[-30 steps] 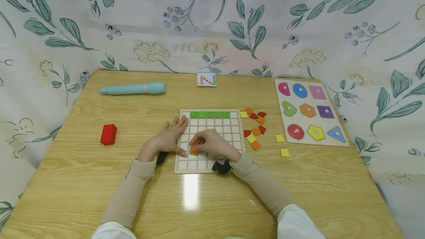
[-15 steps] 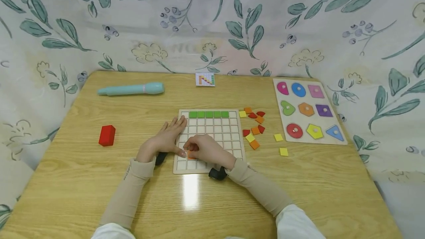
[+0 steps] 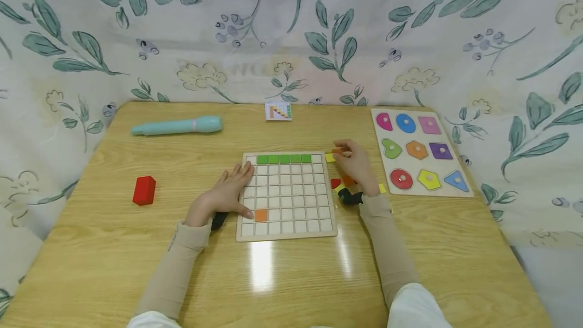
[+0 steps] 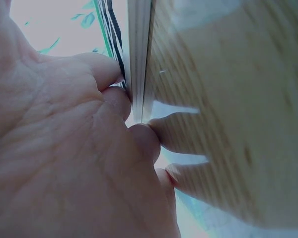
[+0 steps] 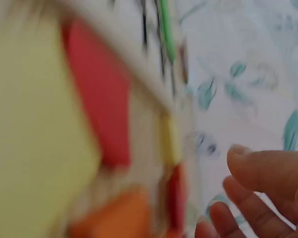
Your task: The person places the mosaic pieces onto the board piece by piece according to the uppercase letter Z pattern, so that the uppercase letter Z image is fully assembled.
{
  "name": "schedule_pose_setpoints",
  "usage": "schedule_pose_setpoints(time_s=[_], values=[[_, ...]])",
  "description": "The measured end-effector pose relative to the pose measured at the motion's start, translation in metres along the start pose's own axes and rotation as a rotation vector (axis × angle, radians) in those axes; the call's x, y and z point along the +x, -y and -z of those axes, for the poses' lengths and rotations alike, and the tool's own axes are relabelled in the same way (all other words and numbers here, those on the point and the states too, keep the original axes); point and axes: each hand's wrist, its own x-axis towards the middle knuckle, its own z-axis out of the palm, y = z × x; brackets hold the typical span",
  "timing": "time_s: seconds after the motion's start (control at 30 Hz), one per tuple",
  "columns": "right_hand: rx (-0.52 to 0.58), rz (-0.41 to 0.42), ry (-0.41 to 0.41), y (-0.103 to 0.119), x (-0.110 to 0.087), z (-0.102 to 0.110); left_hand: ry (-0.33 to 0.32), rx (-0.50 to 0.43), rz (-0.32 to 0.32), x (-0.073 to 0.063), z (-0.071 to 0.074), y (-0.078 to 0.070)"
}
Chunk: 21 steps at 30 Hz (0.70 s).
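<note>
My left hand (image 3: pixel 226 192) rests with spread fingers along the left edge of a wooden grid board (image 3: pixel 296 238); the left wrist view shows the fingertips at the board's side. On the board, several green square tiles (image 3: pixel 284 159) line the top row. One orange square tile (image 3: pixel 260 215) lies low on the left, beside my left thumb. My right hand (image 3: pixel 357 163) is over the loose pieces, near a yellow tile (image 3: pixel 330 158). In the right wrist view its thumb and fingers are apart with nothing between them. A red piece (image 5: pixel 102 99) and an orange piece (image 5: pixel 114 218) show below it, blurred.
A puzzle board with knobbed shapes (image 3: pixel 455 186) lies at the right. A small pattern card (image 3: pixel 278 111) is at the back edge. On the left are a turquoise pen-shaped object (image 3: pixel 177 125) and a red block (image 3: pixel 144 190). A floral curtain (image 3: pixel 255 29) hangs behind.
My right hand has let go of the orange tile, which now lies in a grid cell, and has moved right to the loose pieces. The left hand keeps its place on the board.
</note>
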Motion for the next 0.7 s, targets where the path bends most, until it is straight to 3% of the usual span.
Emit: schedule_pose_setpoints(time_s=[0.07, 0.17, 0.27, 0.43, 0.57, 0.7], values=[[-0.042, -0.012, -0.005, -0.013, 0.004, 0.006, -0.004, -0.004, -0.001, -0.002, 0.000, 0.001], [-0.103, -0.028, 0.055, -0.024, 0.011, 0.007, -0.016, -0.011, -0.006, -0.004, 0.001, 0.002], [-0.160, -0.018, 0.076, -0.024, 0.013, 0.006, -0.023, -0.012, -0.013, -0.004, 0.001, 0.000], [-0.207, 0.005, 0.042, -0.021, 0.012, 0.004, -0.030, -0.017, -0.010, -0.003, 0.000, -0.002], [-0.156, -0.047, -0.008, -0.022, 0.008, 0.006, -0.027, -0.010, -0.007, -0.001, -0.001, -0.002], [-0.035, -0.097, -0.067, -0.021, 0.004, 0.009, -0.018, -0.008, -0.005, 0.001, -0.002, -0.001]])
